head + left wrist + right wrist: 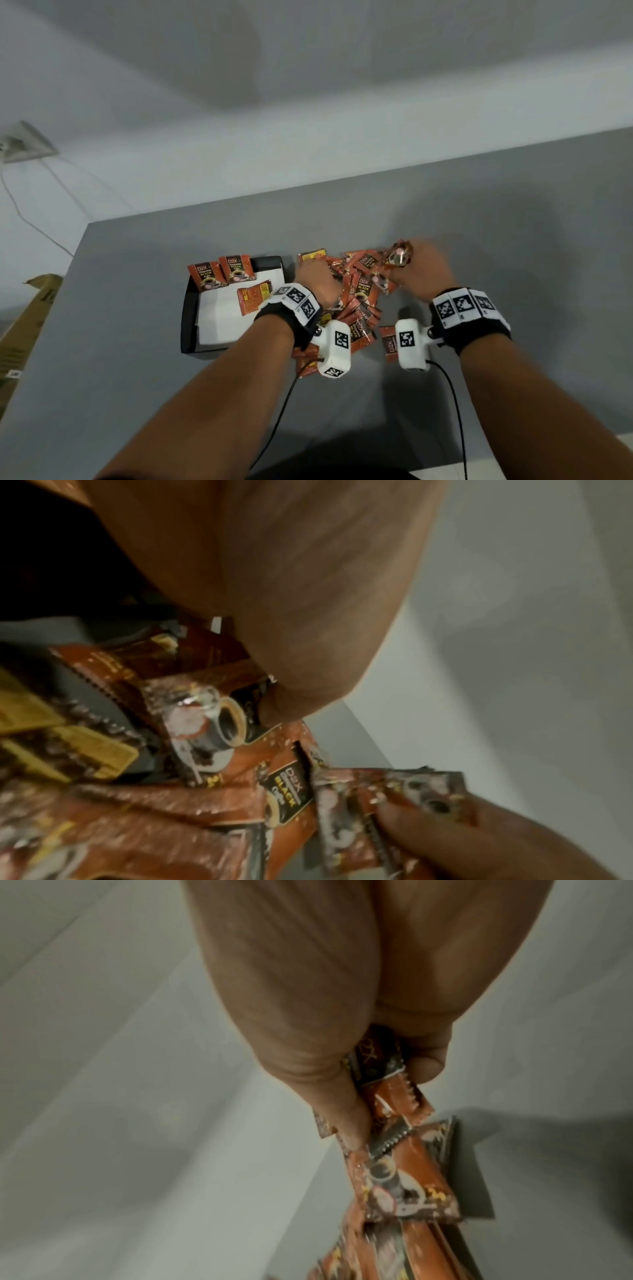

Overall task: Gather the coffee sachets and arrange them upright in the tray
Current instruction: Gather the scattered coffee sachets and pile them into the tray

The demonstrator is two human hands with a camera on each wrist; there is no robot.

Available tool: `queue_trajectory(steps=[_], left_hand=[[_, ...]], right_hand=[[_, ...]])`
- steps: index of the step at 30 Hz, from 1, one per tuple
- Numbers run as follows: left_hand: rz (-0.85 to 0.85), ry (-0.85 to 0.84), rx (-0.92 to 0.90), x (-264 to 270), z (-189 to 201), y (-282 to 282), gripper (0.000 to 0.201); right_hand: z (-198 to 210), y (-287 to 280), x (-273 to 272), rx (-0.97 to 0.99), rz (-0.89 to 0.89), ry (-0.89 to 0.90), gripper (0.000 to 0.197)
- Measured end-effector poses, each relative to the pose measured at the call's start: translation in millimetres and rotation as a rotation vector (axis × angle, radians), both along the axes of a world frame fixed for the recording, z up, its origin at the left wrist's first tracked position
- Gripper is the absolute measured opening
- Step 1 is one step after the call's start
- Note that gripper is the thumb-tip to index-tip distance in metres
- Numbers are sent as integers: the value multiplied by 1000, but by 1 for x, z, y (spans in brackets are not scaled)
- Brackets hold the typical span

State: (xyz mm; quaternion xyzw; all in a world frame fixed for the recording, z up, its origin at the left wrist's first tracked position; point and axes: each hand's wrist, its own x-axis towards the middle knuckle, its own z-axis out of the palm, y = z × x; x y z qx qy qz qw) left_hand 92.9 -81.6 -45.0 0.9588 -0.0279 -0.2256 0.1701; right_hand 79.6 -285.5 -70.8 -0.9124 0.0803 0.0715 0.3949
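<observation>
The head view showed the whole grey counter (479,240), with a black tray (186,318) on the left and a messy pile of coffee sachets (359,301) just beside it. Two sachets (222,275) stood upright at the tray's far end, and one more (255,296) lay flat on the white paper inside. The left hand (313,282) rested on the pile with its fingers bent down, but this view hid what they held. The left wrist view came closer and showed that hand (308,601) pressing on the sachets, though I could not tell if it gripped one. The right wrist view showed the right hand (342,1015) pinching a small bunch of sachets (394,1150) between thumb and fingers, lifted above the pile. The sachets were shiny, orange-red, with a coffee cup picture and jagged ends.
</observation>
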Motion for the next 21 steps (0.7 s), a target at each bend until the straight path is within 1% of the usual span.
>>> queue_trajectory(steps=[2, 3, 4, 5, 8, 11, 12, 15, 18, 19, 21], left_hand=[[-16, -49, 55, -1, -7, -2, 36], [-26, -81, 77, -1, -9, -2, 38], [-34, -114, 91, -1, -11, -1, 38], [-33, -142, 87, -1, -11, 0, 37], [-44, -154, 31, 0, -7, 5, 26], [-6, -159, -41, 1, -6, 7, 24], [4, -165, -62, 1, -5, 9, 23], [-34, -162, -37, -2, -2, 12, 21], [-25, -215, -57, -4, -3, 15, 24], [-16, -231, -57, -5, -3, 15, 25], [3, -239, -73, -9, -3, 16, 29]], right_hand=[[16, -6, -10, 125, -57, -60, 24], [23, -6, -16, 190, -51, -70, 25], [27, -4, -21, 238, -23, -63, 21], [31, 0, -26, 266, 14, -33, 17], [33, 20, -40, 346, 156, 100, 28], [25, 41, -55, 254, 348, 148, 37], [17, 48, -58, 178, 414, 128, 39], [-5, 64, -63, -169, 550, 26, 42], [-16, 72, -69, -341, 603, -85, 48], [-19, 73, -72, -372, 598, -116, 51], [-21, 73, -75, -373, 576, -142, 53]])
